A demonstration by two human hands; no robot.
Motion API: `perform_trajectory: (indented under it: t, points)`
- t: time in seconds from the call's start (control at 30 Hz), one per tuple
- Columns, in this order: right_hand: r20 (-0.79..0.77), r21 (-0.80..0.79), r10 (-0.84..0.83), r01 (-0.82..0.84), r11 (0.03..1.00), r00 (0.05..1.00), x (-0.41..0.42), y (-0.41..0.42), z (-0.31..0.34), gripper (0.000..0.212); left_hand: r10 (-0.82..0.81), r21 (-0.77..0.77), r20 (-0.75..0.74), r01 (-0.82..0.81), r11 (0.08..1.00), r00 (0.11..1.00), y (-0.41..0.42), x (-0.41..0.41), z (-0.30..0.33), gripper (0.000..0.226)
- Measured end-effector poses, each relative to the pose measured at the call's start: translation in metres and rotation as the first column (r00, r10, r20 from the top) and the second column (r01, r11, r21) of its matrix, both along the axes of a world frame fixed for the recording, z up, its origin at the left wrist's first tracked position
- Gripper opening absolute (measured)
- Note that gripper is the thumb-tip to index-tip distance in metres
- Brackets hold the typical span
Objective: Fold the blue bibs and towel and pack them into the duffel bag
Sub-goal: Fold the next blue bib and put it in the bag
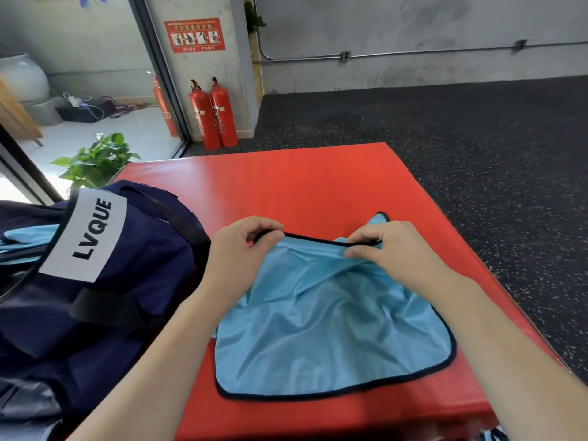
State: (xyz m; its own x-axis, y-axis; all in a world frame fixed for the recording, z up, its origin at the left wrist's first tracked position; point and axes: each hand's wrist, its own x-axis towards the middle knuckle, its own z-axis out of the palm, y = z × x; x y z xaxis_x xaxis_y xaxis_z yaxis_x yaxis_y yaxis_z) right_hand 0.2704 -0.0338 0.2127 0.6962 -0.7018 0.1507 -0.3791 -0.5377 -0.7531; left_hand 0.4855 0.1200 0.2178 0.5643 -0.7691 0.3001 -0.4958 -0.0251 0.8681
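Observation:
A light blue bib [331, 338] with black trim lies on the red mat [286, 186], its near edge rounded. My left hand [241, 249] pinches the bib's black-trimmed far edge at its left end. My right hand [391, 253] pinches the same edge at its right end, and the trim stretches taut between them. A navy duffel bag [121, 281] with a white LVQUE label stands at the left of the mat. Light blue cloth [28, 237] shows inside the bag's opening at the far left.
Two red fire extinguishers [213, 116] stand by a pillar beyond the mat. A green potted plant [95, 160] sits at the back left. Dark speckled floor [477, 138] surrounds the mat on the right. Another bit of blue cloth [493, 434] peeks in at the bottom right.

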Motion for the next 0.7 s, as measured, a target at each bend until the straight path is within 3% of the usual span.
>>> perform_trajectory:
  t: [0.3, 0.43, 0.57, 0.7]
  points:
    - [-0.075, -0.061, -0.031, 0.026, 0.998, 0.997, -0.057, 0.011, -0.003, 0.017, -0.016, 0.034, 0.145, 0.011, 0.999, 0.989, 0.057, -0.001, 0.003, 0.022]
    - [-0.115, -0.066, -0.027, 0.020, 0.998, 0.993, -0.083, 0.024, -0.009, 0.019, -0.129, 0.166, 0.265, 0.087, 0.982, 0.956, 0.086, -0.011, -0.010, 0.030]
    - [-0.192, -0.140, 0.005, -0.032, 0.990, 0.981, -0.102, 0.034, -0.023, 0.037, -0.265, 0.254, 0.453, 0.162, 0.954, 0.851, 0.106, -0.012, -0.020, 0.031]
    - [-0.309, -0.284, 0.131, -0.223, 0.933, 0.942, -0.113, 0.048, -0.048, 0.041, -0.378, 0.392, 0.595, 0.154, 0.907, 0.709, 0.122, -0.009, -0.044, 0.031]
